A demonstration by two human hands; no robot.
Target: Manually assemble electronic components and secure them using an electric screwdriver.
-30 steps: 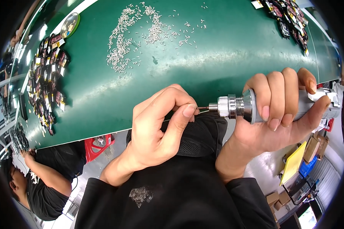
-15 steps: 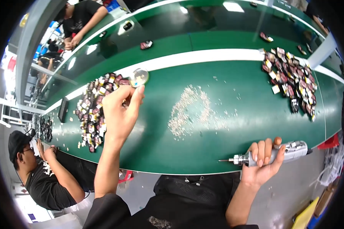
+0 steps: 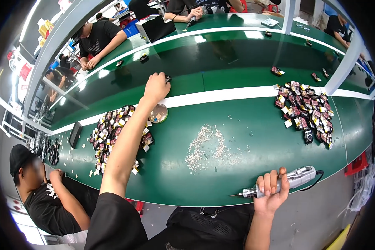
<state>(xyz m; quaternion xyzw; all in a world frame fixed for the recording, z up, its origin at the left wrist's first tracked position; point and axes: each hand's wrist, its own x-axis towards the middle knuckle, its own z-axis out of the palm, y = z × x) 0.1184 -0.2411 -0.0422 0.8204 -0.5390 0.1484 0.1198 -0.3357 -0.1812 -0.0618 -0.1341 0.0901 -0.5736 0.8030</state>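
Your green workbench [image 3: 175,183] runs back to a white rail [image 3: 221,94], a grey post [image 3: 341,73] standing at right. Your right hand [image 3: 272,191] grips an electric screwdriver [image 3: 298,177] by the near edge; beyond the rail, your left hand's [image 3: 156,88] fingers curl at a small black part [image 3: 168,78], hold unclear. Green surface separates screw-like bits [image 3: 194,158] from the right-hand module pile [image 3: 294,111].

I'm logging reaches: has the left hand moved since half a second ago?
Yes: the left hand has gone forward, away from the body. It was on the near side of the long white strip; now it is past that strip.
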